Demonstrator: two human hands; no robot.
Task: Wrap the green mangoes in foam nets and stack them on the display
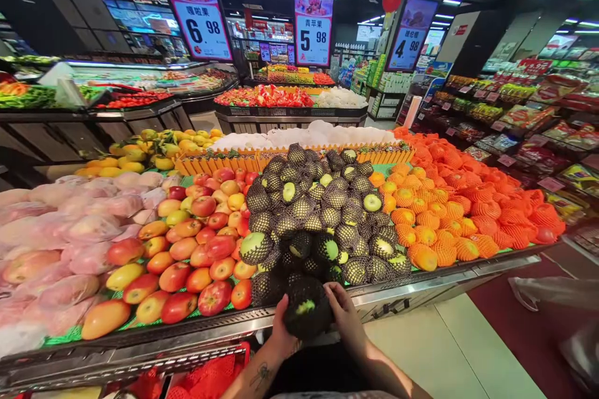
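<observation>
Between my two hands, close to my body at the stand's front edge, is a green apple in a black foam net [307, 308]. A patch of its green skin shows through the net's opening. My left hand [283, 330] cups its left side, thumb up along the net. My right hand [346, 315] grips it from the right, fingertips on the upper edge of the net. The undersides of both grips are hidden. Just beyond my hands rises a heap of green apples in dark nets [334, 199], some with green tops uncovered.
Left of the heap lie red-yellow apples [218, 246] and pink-wrapped fruit [84, 230]. On the right are oranges in orange nets [425, 215] and red-netted fruit [491, 199]. A metal rail [449, 277] edges the stand. Price screens [313, 25] hang behind; packaged-goods shelves [528, 118] stand right.
</observation>
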